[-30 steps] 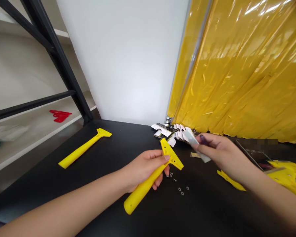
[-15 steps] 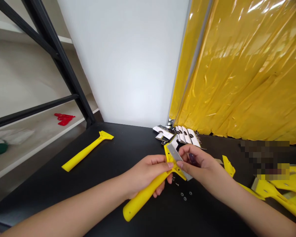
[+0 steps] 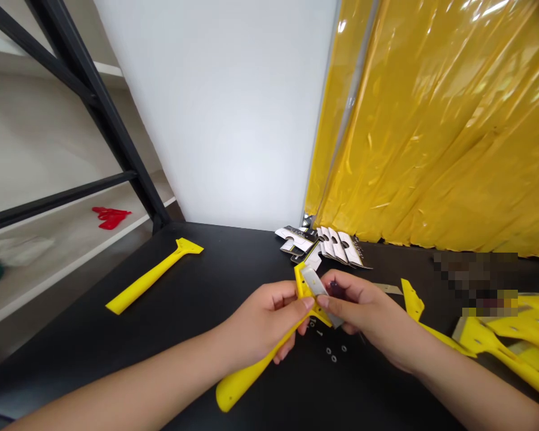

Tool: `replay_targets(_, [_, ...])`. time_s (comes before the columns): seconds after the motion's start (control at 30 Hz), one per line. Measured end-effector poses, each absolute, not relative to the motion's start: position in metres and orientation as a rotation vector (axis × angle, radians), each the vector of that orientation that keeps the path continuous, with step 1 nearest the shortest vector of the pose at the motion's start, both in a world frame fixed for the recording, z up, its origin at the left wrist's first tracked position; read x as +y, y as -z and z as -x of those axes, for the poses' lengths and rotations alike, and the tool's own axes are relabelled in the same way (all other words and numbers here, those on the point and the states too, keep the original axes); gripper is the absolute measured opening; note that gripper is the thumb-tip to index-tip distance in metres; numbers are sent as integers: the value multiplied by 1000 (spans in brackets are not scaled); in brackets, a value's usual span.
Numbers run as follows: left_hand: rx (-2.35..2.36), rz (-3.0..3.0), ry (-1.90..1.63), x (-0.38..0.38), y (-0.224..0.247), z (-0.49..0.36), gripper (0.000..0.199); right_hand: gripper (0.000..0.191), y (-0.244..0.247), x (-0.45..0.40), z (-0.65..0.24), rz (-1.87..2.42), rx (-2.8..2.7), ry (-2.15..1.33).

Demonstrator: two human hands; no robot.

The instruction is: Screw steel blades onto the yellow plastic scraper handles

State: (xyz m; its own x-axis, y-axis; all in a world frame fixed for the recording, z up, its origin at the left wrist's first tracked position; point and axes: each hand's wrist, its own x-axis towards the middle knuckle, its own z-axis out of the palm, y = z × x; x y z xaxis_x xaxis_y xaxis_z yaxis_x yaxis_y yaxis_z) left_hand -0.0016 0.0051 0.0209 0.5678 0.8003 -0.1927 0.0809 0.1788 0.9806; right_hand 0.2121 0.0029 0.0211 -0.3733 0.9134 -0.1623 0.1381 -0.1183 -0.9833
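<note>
My left hand [image 3: 263,320] grips a yellow plastic scraper [image 3: 256,359] by its handle, with the wide head raised near the middle of the view. My right hand [image 3: 366,314] pinches a silver steel blade [image 3: 315,288] and holds it against the scraper's head. A small dark object sits in my right fingers, partly hidden. Several small metal washers or screws [image 3: 331,353] lie on the table just below my hands.
The black table [image 3: 161,371] holds another yellow scraper [image 3: 150,278], carded blade packs [image 3: 323,246] at the back, and a heap of yellow scraper parts [image 3: 507,338] at right. A yellow plastic curtain [image 3: 431,120] hangs behind. A black shelf rack [image 3: 103,131] stands at left.
My right hand has moved left from beside the scraper, bringing the blade onto its head. Both hands are now close together, and the scraper's handle has tilted slightly lower left.
</note>
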Motion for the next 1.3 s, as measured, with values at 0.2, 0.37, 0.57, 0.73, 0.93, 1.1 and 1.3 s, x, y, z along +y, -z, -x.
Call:
replay_targets(0.2, [845, -1352, -566, 6, -23, 3, 42, 43, -20, 1, -213, 1201, -1469, -1575])
replay_targets(0.37, [856, -1366, -561, 6, -19, 4, 42, 45, -21, 1, -210, 1181, -1460, -1554])
replay_targets(0.57, [856, -1360, -576, 6, -23, 4, 39, 43, -22, 2, -209, 1165, -1516, -1458])
replay_targets(0.73, [851, -1382, -519, 6, -27, 4, 40, 42, -21, -1, -208, 1165, -1509, -1435])
replay_targets(0.93, [853, -1383, -483, 7, -25, 5, 39, 43, -19, 2, -211, 1189, -1446, -1561])
replay_targets(1.1, [854, -1382, -487, 7, -26, 6, 40, 40, -20, 3, -212, 1186, -1484, -1558])
replay_targets(1.3, [869, -1337, -522, 4, -22, 5, 40, 38, -19, -2, -207, 1143, -1505, -1461])
